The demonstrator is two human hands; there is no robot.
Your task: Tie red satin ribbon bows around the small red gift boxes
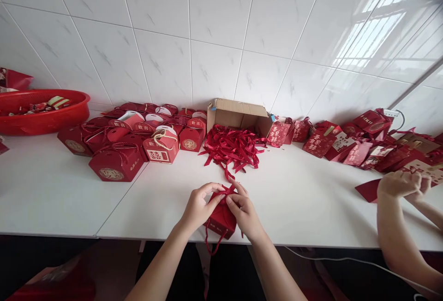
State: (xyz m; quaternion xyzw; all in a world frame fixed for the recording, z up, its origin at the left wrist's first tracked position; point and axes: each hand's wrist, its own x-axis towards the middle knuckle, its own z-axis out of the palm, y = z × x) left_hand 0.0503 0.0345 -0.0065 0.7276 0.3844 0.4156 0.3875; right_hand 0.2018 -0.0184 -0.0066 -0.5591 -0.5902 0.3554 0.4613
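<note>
A small red gift box (219, 220) stands near the table's front edge, in front of me, with a red cord handle hanging over the edge. On its top is a red ribbon (226, 192). My left hand (200, 204) pinches the ribbon from the left, thumb and fingers together. From the right, my right hand (243, 204) holds the ribbon too, its thumb close to the left thumb. Just behind the box lies a pile of loose red ribbons (235, 146), spilling from an open cardboard box (242, 107).
Red gift boxes (116, 162) stand in rows at the left, beside a red basket (44, 112) of wrapped items. More red boxes (320, 142) line the back right. Another person's hands (403, 183) work at the right. A white cable hangs below the edge.
</note>
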